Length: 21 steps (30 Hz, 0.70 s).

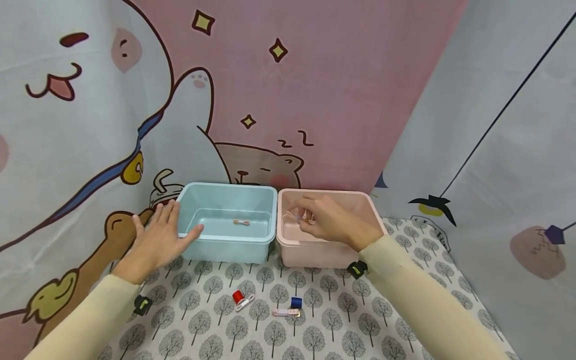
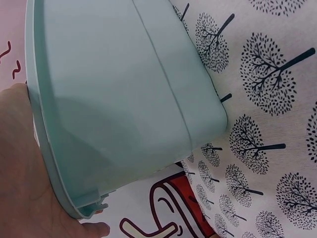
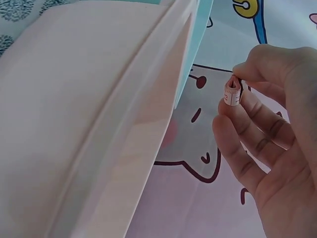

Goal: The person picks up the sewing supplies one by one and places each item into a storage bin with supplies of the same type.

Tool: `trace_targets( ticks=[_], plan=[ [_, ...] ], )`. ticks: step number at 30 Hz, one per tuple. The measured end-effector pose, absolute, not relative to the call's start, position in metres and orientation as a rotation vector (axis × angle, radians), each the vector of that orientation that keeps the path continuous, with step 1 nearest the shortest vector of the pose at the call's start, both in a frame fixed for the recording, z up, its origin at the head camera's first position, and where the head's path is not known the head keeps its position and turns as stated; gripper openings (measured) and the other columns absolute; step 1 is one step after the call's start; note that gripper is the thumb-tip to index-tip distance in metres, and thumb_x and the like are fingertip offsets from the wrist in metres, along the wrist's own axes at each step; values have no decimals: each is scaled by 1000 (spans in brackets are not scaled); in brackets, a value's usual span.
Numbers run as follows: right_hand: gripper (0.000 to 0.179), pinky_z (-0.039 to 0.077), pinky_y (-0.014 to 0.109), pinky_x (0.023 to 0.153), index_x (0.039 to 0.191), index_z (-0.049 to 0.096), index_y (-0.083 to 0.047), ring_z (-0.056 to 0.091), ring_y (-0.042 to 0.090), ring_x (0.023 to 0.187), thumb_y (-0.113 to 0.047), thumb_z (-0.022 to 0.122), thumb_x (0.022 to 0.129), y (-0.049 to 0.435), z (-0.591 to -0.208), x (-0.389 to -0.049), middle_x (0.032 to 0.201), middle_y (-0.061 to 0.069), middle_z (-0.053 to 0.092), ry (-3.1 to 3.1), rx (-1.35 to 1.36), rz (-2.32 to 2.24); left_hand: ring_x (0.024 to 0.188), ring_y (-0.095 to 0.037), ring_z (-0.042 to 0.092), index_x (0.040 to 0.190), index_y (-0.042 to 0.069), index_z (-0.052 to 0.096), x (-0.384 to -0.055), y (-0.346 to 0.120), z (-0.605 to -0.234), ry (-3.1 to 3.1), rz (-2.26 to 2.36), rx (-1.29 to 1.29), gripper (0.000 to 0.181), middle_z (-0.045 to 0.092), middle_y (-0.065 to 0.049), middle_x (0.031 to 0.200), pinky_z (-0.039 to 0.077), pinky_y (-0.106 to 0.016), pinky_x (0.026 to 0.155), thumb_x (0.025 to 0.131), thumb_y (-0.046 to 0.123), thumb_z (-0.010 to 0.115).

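My right hand is over the pink bin, and its thumb and fingertips pinch a small folded tape measure printed with marks. The right wrist view shows this grip beside the bin's rim. At the left side of the light blue bin, my left hand rests on the rim with fingers straight and spread. The left wrist view shows that hand against the rim. Inside the blue bin lies a small folded pinkish strip.
On the tree-print cloth in front of the bins lie a red spool beside a white folded strip, and a blue spool beside a pinkish folded strip. A cartoon-print curtain hangs behind the bins.
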State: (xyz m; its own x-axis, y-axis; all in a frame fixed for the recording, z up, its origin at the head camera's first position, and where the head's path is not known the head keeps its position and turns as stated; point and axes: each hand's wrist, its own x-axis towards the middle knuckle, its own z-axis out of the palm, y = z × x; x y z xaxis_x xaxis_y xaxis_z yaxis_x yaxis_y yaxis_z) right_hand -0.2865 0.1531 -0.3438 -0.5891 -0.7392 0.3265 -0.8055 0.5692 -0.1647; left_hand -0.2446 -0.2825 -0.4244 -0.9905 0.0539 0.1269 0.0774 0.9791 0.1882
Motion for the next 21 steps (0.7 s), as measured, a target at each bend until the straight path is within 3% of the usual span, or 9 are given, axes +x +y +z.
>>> trace_targets(
  ticks=[12,21],
  plan=[
    [31,59,23,76,125,78,-13,69,8,83,-9,73,94,114,-337,-317,98,-1,74,-2595,1307,474,163,-57,6,171,-1,4,-245,-282,-425,-3001,-302,-102,116,3,-27,178,-14,-91,112,99,87,31],
    [31,57,24,69,125,78,-26,66,4,82,-15,72,96,86,-335,-334,97,-10,70,-2652,1216,417,162,-57,7,170,-2,5,-245,-282,-426,-2999,-295,-105,117,5,-28,177,-14,-91,112,99,86,30]
  ],
)
